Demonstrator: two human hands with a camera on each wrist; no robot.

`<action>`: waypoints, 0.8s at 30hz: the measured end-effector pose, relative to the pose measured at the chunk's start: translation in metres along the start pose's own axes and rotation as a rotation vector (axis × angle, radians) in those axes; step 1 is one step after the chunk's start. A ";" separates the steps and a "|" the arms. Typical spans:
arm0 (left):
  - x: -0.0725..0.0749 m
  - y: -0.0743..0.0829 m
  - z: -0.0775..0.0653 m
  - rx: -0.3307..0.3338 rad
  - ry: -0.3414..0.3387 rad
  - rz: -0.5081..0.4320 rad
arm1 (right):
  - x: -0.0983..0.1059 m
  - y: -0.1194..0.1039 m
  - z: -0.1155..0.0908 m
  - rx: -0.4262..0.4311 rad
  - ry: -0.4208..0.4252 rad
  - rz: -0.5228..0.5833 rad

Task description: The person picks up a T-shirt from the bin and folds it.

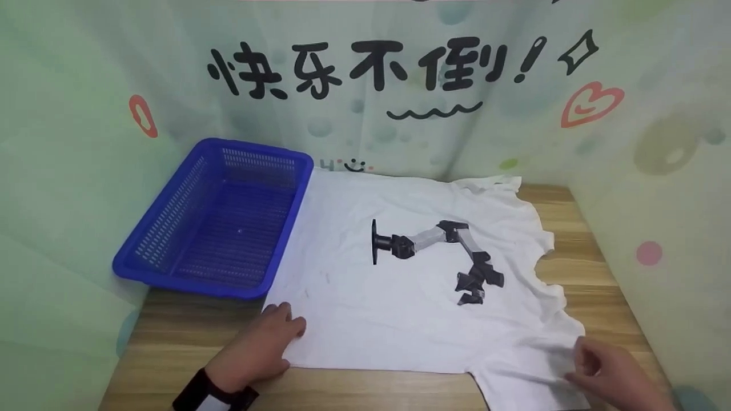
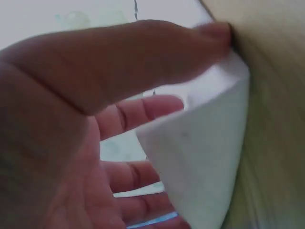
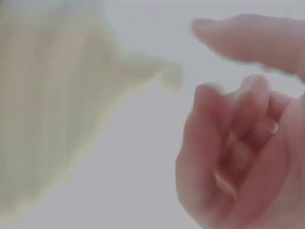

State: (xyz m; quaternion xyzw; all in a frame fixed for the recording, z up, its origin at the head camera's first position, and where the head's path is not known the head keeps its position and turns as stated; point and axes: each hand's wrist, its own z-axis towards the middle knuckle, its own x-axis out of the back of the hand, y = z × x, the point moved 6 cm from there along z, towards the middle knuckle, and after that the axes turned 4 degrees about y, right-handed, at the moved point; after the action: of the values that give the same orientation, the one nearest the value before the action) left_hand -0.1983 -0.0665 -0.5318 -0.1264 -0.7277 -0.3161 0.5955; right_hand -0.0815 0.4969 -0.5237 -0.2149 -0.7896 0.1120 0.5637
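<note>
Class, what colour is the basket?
The basket is deep blue, best seen in the head view.

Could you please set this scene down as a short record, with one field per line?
garment: white shirt, laid out with some creases
print: jointed arm in black and grey
left hand: at the hem's near corner, touching the cloth; firmness of grip unclear
right hand: beside the near sleeve, fingers curled; thumb apart from them, no cloth visible between
container: blue plastic basket, upright, left of the shirt
surface: wood-grain table
backdrop: pale green sheet with black lettering and a red heart
</note>
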 end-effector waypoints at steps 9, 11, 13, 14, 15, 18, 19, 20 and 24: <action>-0.007 -0.003 -0.005 0.039 -0.082 0.074 | -0.047 -0.039 -0.002 0.447 0.053 -0.110; -0.006 -0.003 -0.005 0.026 -0.047 0.079 | -0.047 -0.036 -0.001 0.433 0.061 -0.112; -0.006 -0.004 -0.004 0.024 -0.028 0.075 | -0.044 -0.035 -0.001 0.439 0.092 -0.115; -0.005 -0.004 -0.004 0.024 -0.021 0.072 | -0.041 -0.036 -0.002 0.463 0.124 -0.118; -0.004 -0.005 -0.004 0.028 -0.020 0.067 | -0.038 -0.037 -0.003 0.475 0.158 -0.124; -0.001 -0.005 -0.004 0.023 0.003 0.061 | -0.029 -0.038 -0.006 0.430 0.272 -0.191; 0.001 -0.005 -0.003 0.016 0.018 0.064 | -0.026 -0.037 -0.006 0.398 0.310 -0.221; 0.002 -0.004 -0.003 0.010 0.033 0.063 | -0.023 -0.037 -0.007 0.370 0.350 -0.267; 0.006 -0.002 -0.002 -0.029 0.075 0.065 | -0.016 -0.033 -0.009 0.239 0.475 -0.403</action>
State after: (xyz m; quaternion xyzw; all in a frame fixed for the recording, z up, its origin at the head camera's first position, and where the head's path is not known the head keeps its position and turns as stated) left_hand -0.1991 -0.0704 -0.5270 -0.1463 -0.6957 -0.3116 0.6305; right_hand -0.0762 0.4594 -0.5204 -0.0067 -0.6441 0.0370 0.7640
